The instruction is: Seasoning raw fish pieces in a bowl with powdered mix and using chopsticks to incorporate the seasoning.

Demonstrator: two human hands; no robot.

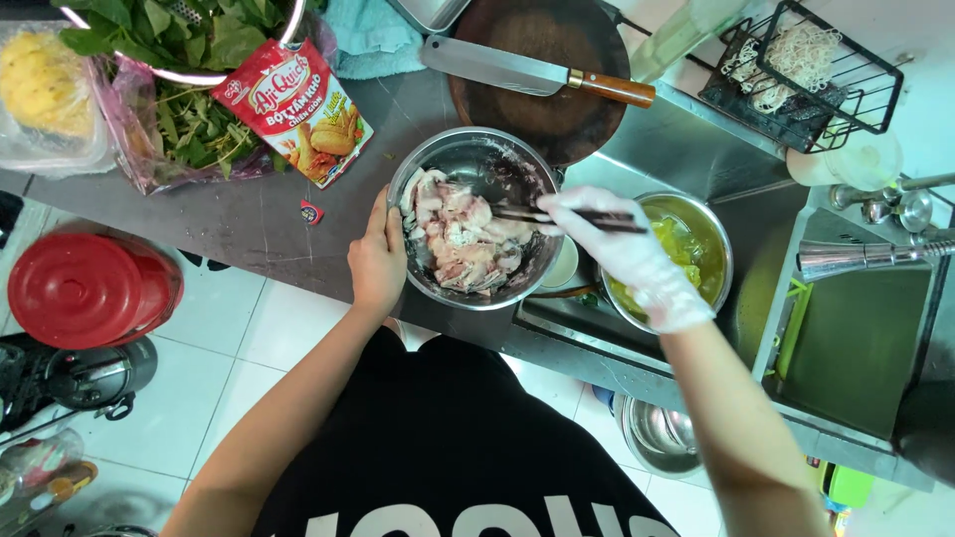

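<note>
Round stainless steel mixing bowl (477, 169) sits at the near edge of the grey steel worktop (249, 219), centre of scene, holding pale pink raw meat pieces (463, 239) piled toward its near-left side.

Left hand (378, 261), bare, cups the bowl's left rim; thumb and fingers wrap the edge, grip pressed on the rim.

Right hand (632, 249), in a thin clear plastic glove, comes in from the right, grip pinched on a pair of dark chopsticks (567, 214). Tips reach over the bowl's right side, down at the meat.

Just right of the bowl, under the right hand: smaller steel bowl with yellow contents (696, 239), sitting at the sink (856, 338) edge.

Far side: round dark wooden chopping board (557, 109) touching the bowl's far rim, steel cleaver with wooden handle (527, 70) lying across it.

Far left: red printed packet of coating mix (298, 104), flat on the worktop, next to a bag of green leafy herbs (184, 124).

Near left, off the worktop: red round lid (80, 288) above the white tiled floor (249, 358).
</note>
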